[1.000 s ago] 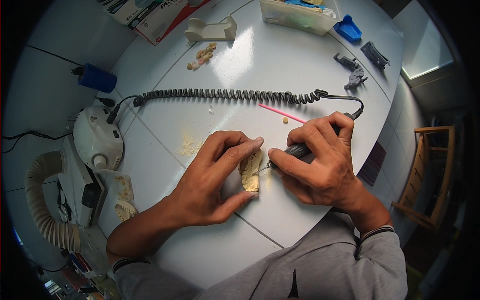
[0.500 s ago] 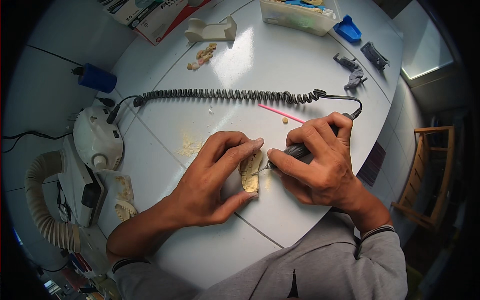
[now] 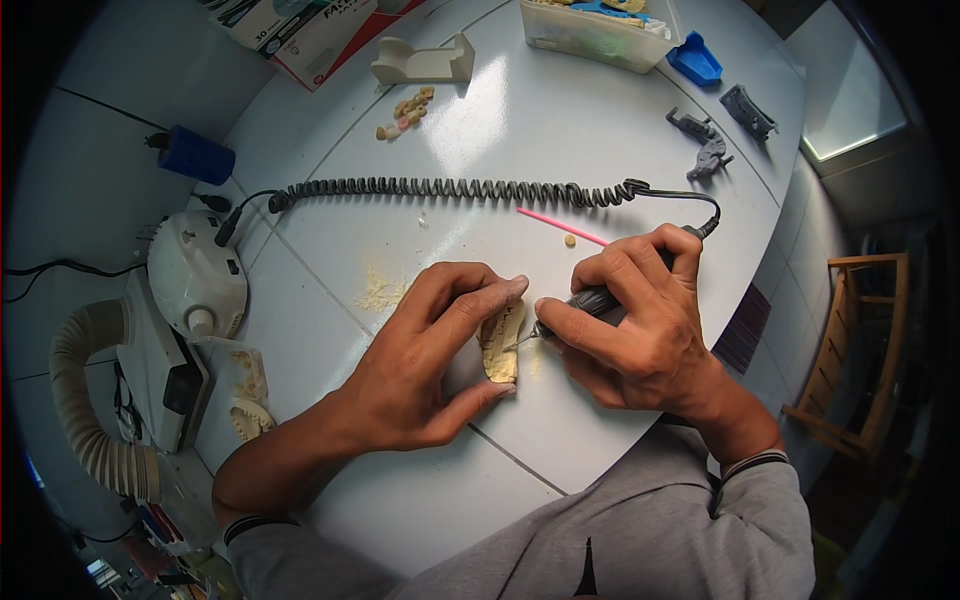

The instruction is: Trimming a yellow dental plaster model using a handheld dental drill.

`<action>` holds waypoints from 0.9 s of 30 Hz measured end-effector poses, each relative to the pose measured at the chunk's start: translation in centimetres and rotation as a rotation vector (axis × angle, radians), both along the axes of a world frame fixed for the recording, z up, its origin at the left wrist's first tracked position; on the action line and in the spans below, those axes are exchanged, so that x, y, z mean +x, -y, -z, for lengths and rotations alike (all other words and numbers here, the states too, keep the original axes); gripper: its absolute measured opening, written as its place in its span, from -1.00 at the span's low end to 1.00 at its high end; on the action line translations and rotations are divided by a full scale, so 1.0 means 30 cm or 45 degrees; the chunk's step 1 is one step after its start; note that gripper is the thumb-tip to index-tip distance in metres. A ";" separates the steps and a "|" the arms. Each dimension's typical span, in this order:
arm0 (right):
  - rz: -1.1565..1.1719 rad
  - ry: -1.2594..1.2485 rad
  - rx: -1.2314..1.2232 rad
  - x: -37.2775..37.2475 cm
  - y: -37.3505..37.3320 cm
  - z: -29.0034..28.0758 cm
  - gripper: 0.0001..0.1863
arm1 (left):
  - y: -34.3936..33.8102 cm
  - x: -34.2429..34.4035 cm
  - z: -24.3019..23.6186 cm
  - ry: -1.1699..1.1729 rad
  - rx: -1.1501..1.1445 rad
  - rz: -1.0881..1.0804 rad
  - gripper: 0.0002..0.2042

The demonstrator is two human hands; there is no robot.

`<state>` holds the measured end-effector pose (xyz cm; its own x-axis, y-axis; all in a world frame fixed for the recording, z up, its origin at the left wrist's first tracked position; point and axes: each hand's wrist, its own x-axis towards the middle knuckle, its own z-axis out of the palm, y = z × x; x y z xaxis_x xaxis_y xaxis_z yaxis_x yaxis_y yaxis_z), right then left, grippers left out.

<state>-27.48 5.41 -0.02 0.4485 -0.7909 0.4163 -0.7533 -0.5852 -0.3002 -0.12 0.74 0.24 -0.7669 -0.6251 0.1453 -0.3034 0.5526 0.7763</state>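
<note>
My left hand [image 3: 425, 355] grips a yellowish plaster dental piece [image 3: 500, 352] upright between thumb and fingers, near the middle of the white tiled table [image 3: 335, 395]. My right hand [image 3: 630, 320] is closed around a dark grey rotary handpiece [image 3: 594, 305], its thin metal bit at the piece’s right side. The handpiece’s black coiled cord [image 3: 450, 190] runs across to a white control unit [image 3: 195, 270] on the left. Pale powder [image 3: 383, 292] lies beside my left hand. A pink rod [image 3: 560, 225] and a small tan piece [image 3: 570, 241] lie beyond my right hand.
Small tan pieces [image 3: 405, 112], an off-white holder [image 3: 420, 62], a plastic tub [image 3: 590, 45], blue tray [image 3: 695, 60] and grey parts [image 3: 710, 150] stand along the back. A ridged hose [image 3: 95, 395] and plaster models [image 3: 250, 420] are left. A wooden chair [image 3: 850, 350] is right.
</note>
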 end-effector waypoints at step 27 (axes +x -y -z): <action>0.024 0.003 -0.047 0.000 -0.003 0.000 -0.64 | 0.002 -0.006 -0.020 0.006 0.058 0.047 -0.14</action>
